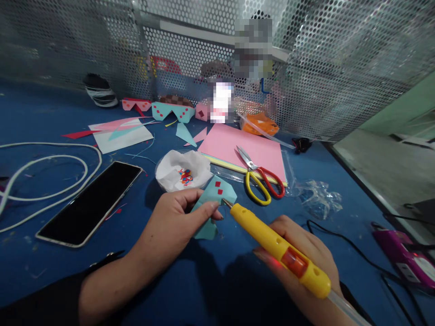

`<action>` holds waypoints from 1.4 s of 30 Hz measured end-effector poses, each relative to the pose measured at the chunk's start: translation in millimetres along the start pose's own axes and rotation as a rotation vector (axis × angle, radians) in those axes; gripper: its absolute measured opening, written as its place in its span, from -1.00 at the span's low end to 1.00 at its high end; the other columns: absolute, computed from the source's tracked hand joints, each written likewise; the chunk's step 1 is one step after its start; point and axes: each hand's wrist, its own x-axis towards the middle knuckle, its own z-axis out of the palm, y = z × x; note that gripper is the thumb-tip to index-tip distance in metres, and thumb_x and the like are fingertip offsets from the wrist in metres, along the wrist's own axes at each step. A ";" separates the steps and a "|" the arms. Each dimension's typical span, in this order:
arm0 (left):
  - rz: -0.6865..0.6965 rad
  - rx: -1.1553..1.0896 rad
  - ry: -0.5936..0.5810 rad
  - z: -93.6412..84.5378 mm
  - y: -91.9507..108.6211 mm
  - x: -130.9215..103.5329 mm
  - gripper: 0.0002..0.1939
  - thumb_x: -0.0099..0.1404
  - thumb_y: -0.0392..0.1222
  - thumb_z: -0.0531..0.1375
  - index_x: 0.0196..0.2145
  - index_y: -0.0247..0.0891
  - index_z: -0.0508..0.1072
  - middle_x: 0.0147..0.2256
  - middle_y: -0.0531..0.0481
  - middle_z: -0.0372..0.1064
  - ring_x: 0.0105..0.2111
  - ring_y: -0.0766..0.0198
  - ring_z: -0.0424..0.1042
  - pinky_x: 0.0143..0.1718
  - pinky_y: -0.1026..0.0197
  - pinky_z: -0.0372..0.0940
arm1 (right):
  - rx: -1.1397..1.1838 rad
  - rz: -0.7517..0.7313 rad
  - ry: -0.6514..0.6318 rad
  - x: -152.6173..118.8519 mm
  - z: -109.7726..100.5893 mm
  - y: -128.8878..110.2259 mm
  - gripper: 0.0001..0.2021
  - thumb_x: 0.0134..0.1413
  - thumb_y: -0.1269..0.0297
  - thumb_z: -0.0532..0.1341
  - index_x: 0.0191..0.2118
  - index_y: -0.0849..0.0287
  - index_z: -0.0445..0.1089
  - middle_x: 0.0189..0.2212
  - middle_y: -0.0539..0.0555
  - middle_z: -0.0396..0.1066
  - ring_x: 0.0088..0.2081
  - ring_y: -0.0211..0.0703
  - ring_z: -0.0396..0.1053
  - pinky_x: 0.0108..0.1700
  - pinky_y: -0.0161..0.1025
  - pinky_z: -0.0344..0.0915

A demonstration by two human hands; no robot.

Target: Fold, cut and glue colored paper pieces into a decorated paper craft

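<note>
My left hand (180,215) pinches a folded light-blue paper piece (211,194) between thumb and fingers; two small red paper squares sit on its top face. My right hand (302,253) is wrapped round a yellow hot glue pen (265,235) with a lit red switch and a clear stick at its rear end. The pen's metal tip is at the paper's right edge, close to the left thumb; whether it touches, I cannot tell. Just behind stands a bowl lined with white paper (166,165), holding small coloured paper bits. Red-and-yellow-handled scissors (260,179) lie on a pink paper stack (220,140).
A phone (91,203) and white cable (98,158) lie at left. Paper scraps (122,138) and blue paper glasses (173,112) are farther back. Crumpled clear plastic (319,199), a black cord (346,240) and a purple power strip (401,253) lie right. Perforated metal panels (190,50) border the table.
</note>
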 end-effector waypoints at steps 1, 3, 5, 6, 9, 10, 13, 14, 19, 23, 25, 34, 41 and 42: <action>-0.006 -0.001 -0.004 -0.2 0.2 -0.3 -0.78 0.18 -0.06 0.27 -0.53 -0.21 0.57 -0.53 0.09 0.46 -0.54 0.39 0.34 -0.51 0.37 0.23 | -0.001 0.002 0.005 0.0 0.3 -0.2 -0.69 0.25 0.02 0.18 -0.42 0.10 0.31 -0.57 -0.10 0.30 -0.61 -0.32 0.26 -0.58 -0.32 0.16; -0.011 0.002 -0.004 -0.4 0.8 -0.3 -0.77 0.18 -0.05 0.27 -0.53 -0.21 0.57 -0.53 0.09 0.45 -0.54 0.38 0.34 -0.51 0.36 0.23 | 0.004 0.009 0.019 0.3 0.7 -0.7 -0.69 0.25 0.02 0.18 -0.43 0.10 0.31 -0.57 -0.10 0.30 -0.61 -0.32 0.25 -0.58 -0.32 0.15; -0.013 0.002 0.001 -0.4 1.5 0.1 -0.77 0.18 -0.05 0.28 -0.53 -0.21 0.57 -0.53 0.08 0.45 -0.54 0.38 0.34 -0.51 0.36 0.23 | 0.013 0.014 0.026 0.9 0.8 -1.0 -0.69 0.24 0.02 0.18 -0.44 0.10 0.30 -0.57 -0.10 0.29 -0.61 -0.32 0.25 -0.58 -0.32 0.14; -0.013 0.001 0.001 -0.4 1.7 0.4 -0.77 0.18 -0.04 0.28 -0.53 -0.21 0.57 -0.54 0.08 0.45 -0.55 0.37 0.34 -0.51 0.35 0.23 | 0.014 0.014 0.025 1.1 0.8 -1.1 -0.69 0.24 0.02 0.19 -0.43 0.10 0.30 -0.57 -0.10 0.29 -0.61 -0.32 0.25 -0.58 -0.32 0.14; -0.017 -0.004 0.005 0.0 2.2 0.7 -0.76 0.17 -0.04 0.29 -0.54 -0.21 0.57 -0.56 0.08 0.43 -0.57 0.38 0.31 -0.53 0.35 0.22 | 0.020 0.005 0.010 1.4 0.4 -0.8 -0.71 0.23 0.03 0.20 -0.42 0.09 0.30 -0.56 -0.10 0.30 -0.60 -0.32 0.26 -0.58 -0.33 0.16; -0.018 -0.005 0.006 0.2 2.4 0.5 -0.76 0.16 -0.03 0.29 -0.54 -0.21 0.57 -0.56 0.08 0.43 -0.59 0.38 0.29 -0.54 0.34 0.21 | 0.021 0.004 0.011 1.4 0.3 -0.5 -0.71 0.24 0.02 0.20 -0.42 0.09 0.30 -0.56 -0.10 0.30 -0.61 -0.32 0.26 -0.58 -0.32 0.16; -0.031 -0.008 0.014 0.9 3.1 -0.4 -0.77 0.15 -0.04 0.29 -0.54 -0.22 0.57 -0.57 0.07 0.43 -0.60 0.37 0.29 -0.55 0.34 0.21 | 0.019 -0.004 0.027 1.3 0.0 0.0 -0.70 0.24 0.02 0.20 -0.42 0.09 0.30 -0.57 -0.10 0.29 -0.62 -0.32 0.24 -0.59 -0.33 0.15; -0.032 -0.006 0.019 1.0 3.3 -0.6 -0.77 0.15 -0.03 0.29 -0.54 -0.22 0.57 -0.57 0.07 0.43 -0.59 0.37 0.29 -0.54 0.33 0.21 | 0.012 -0.010 0.028 1.3 -0.1 0.0 -0.71 0.24 0.03 0.20 -0.42 0.09 0.30 -0.57 -0.10 0.29 -0.62 -0.33 0.24 -0.58 -0.33 0.15; -0.003 0.005 0.019 0.4 3.3 -0.3 -0.75 0.15 -0.01 0.29 -0.55 -0.22 0.57 -0.55 0.07 0.45 -0.58 0.36 0.31 -0.53 0.32 0.22 | -0.006 -0.023 0.013 2.2 -0.5 -0.8 -0.73 0.23 0.07 0.21 -0.42 0.09 0.30 -0.57 -0.10 0.30 -0.61 -0.33 0.25 -0.58 -0.34 0.16; 0.002 0.023 0.035 -1.1 0.6 0.2 -0.76 0.16 -0.02 0.29 -0.54 -0.21 0.58 -0.55 0.07 0.45 -0.55 0.35 0.33 -0.51 0.33 0.22 | 0.012 -0.010 0.028 1.1 0.2 -1.1 -0.69 0.26 0.01 0.18 -0.43 0.09 0.30 -0.58 -0.09 0.30 -0.62 -0.31 0.24 -0.59 -0.32 0.14; 0.017 0.056 0.045 -1.8 -1.1 0.5 -0.76 0.17 -0.03 0.28 -0.53 -0.20 0.59 -0.54 0.07 0.46 -0.53 0.34 0.34 -0.51 0.34 0.21 | -0.007 -0.008 0.025 0.4 0.4 -1.0 -0.68 0.26 0.01 0.17 -0.43 0.09 0.29 -0.58 -0.09 0.29 -0.61 -0.31 0.25 -0.59 -0.31 0.15; 0.077 0.210 0.061 -0.1 3.6 -3.2 -0.78 0.19 -0.08 0.25 -0.55 -0.18 0.57 -0.49 0.05 0.52 -0.48 0.28 0.43 -0.43 0.28 0.28 | -0.018 0.015 0.104 4.8 -3.7 -0.9 -0.73 0.26 0.09 0.17 -0.43 0.07 0.27 -0.60 -0.12 0.26 -0.65 -0.33 0.23 -0.63 -0.34 0.15; 0.014 0.138 0.010 -3.0 -1.0 -0.1 -0.72 0.20 0.02 0.26 -0.52 -0.20 0.58 -0.57 0.03 0.45 -0.60 0.34 0.32 -0.62 0.33 0.17 | -0.029 0.181 0.247 -1.2 -1.7 14.2 -0.77 0.27 0.05 0.15 -0.33 0.07 0.32 -0.52 -0.06 0.33 -0.53 -0.22 0.34 -0.53 -0.28 0.26; -0.001 0.123 -0.002 -3.1 -1.2 0.0 -0.71 0.19 0.04 0.27 -0.51 -0.21 0.58 -0.57 0.03 0.44 -0.61 0.35 0.31 -0.63 0.34 0.17 | -0.035 0.224 0.274 -1.2 -1.8 20.2 -0.77 0.27 0.03 0.15 -0.30 0.07 0.33 -0.50 -0.05 0.35 -0.50 -0.20 0.36 -0.51 -0.26 0.27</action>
